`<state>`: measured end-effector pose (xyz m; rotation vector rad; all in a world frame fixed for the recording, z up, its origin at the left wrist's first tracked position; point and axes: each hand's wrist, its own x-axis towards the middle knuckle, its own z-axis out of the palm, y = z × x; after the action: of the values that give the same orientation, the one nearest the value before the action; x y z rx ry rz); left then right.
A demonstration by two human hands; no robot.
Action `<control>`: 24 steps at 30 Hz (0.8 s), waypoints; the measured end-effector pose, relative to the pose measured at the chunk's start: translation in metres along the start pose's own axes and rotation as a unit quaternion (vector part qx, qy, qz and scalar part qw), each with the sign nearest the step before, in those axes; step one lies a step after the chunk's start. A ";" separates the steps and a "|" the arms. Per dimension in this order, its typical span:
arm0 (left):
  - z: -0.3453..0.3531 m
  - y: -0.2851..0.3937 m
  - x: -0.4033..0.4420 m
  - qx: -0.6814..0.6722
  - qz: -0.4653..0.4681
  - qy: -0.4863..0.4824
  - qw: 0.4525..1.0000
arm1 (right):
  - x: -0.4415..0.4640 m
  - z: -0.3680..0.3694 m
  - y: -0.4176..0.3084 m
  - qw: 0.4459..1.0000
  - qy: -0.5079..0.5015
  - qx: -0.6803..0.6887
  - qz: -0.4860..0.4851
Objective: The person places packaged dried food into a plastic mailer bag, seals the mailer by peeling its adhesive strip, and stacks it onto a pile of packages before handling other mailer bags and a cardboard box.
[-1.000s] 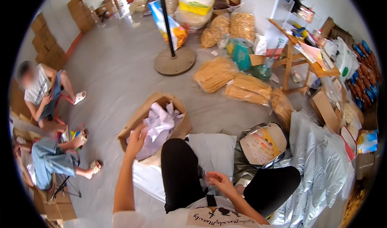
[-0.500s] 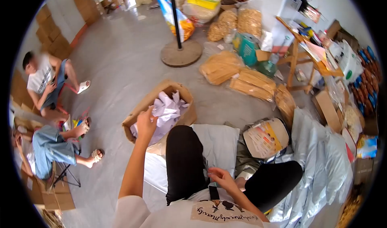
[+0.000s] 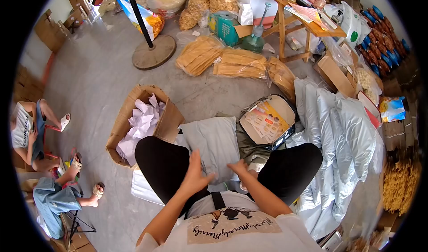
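A grey plastic mailing bag (image 3: 211, 140) lies on the floor in front of me, between my spread knees. My left hand (image 3: 195, 178) is over its lower left part, with thumb and fingers spread and nothing held. By the bag's lower right edge is my right hand (image 3: 239, 168), its thumb pointing left, apart from the fingers. Whether it touches the bag I cannot tell. Beyond my left knee stands an open cardboard box (image 3: 171, 118) with crumpled pale paper (image 3: 145, 118) inside.
A basket (image 3: 290, 111) with printed cards (image 3: 266, 123) stands beyond my right knee. Stacked silvery bags (image 3: 330, 149) lie to the right. Packs of flat yellowish food (image 3: 240, 63) lie ahead near a round-based pole (image 3: 154, 53). Two people sit at left; one wears jeans (image 3: 55, 203).
My left hand has left the paper in the box and come back over the grey bag. The right hand has moved forward to the bag's edge. My view has swung right.
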<state>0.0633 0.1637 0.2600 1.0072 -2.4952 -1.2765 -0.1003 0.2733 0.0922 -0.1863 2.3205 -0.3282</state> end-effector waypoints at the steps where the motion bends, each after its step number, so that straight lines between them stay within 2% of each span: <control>1: 0.027 -0.021 0.001 0.131 -0.049 -0.077 0.987 | 0.015 0.010 0.013 0.998 -0.044 0.037 0.017; 2: 0.040 -0.025 0.002 0.133 -0.050 -0.073 0.987 | 0.031 0.022 0.027 0.993 -0.089 0.074 0.033; 3: 0.049 -0.025 0.004 0.216 -0.092 -0.152 0.960 | 0.048 0.035 0.043 0.993 -0.088 0.075 0.028; 4: 0.057 -0.029 0.006 0.296 -0.134 -0.230 0.917 | 0.064 0.050 0.062 0.984 -0.136 0.112 -0.025; 5: 0.065 -0.038 0.006 0.298 -0.135 -0.228 0.917 | 0.072 0.057 0.070 0.969 -0.183 0.149 -0.077; 6: 0.073 -0.048 0.007 0.264 -0.183 -0.247 0.914 | 0.066 0.051 0.064 0.968 -0.184 0.149 -0.080; 7: 0.078 -0.055 0.009 0.230 -0.231 -0.265 0.907 | 0.058 0.047 0.056 0.979 -0.150 0.135 -0.021; 8: 0.088 -0.061 0.013 0.262 -0.260 -0.260 0.892 | 0.051 0.042 0.046 0.985 -0.116 0.121 0.038; 9: 0.106 -0.081 0.022 0.263 -0.265 -0.255 0.892 | 0.054 0.043 0.046 0.985 -0.121 0.120 0.031; 10: 0.128 -0.111 0.035 0.150 -0.353 -0.156 0.910 | 0.067 0.051 0.055 0.980 -0.124 0.139 0.064; 11: 0.131 -0.117 0.040 0.090 -0.395 -0.103 0.909 | 0.075 0.054 0.057 0.975 -0.126 0.158 0.096; 12: 0.134 -0.122 0.045 0.029 -0.429 -0.043 0.902 | 0.061 0.038 0.049 0.964 -0.147 0.212 0.062; 14: 0.125 -0.109 0.047 -0.065 -0.507 -0.018 0.860 | 0.055 0.035 0.040 0.970 -0.138 0.192 0.056; 15: 0.126 -0.108 0.046 -0.066 -0.507 -0.014 0.859 | 0.054 0.037 0.043 0.974 -0.129 0.174 0.060; 17: 0.128 -0.106 0.041 -0.046 -0.475 0.056 0.877 | 0.059 0.038 0.046 0.974 -0.115 0.185 0.064; 18: 0.126 -0.110 0.041 -0.046 -0.476 0.057 0.876 | 0.059 0.032 0.047 0.966 -0.156 0.202 0.046; 20: 0.122 -0.126 0.042 -0.151 -0.479 0.100 0.859 | 0.049 0.019 0.041 0.956 -0.197 0.215 0.028; 24: 0.126 -0.141 0.047 -0.125 -0.492 0.068 0.859 | 0.025 -0.006 0.018 0.962 -0.164 0.218 0.000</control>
<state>0.0440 0.1597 0.0657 2.3209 -1.5888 -1.5754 -0.1223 0.2860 0.0738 -0.0170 1.8694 -0.7395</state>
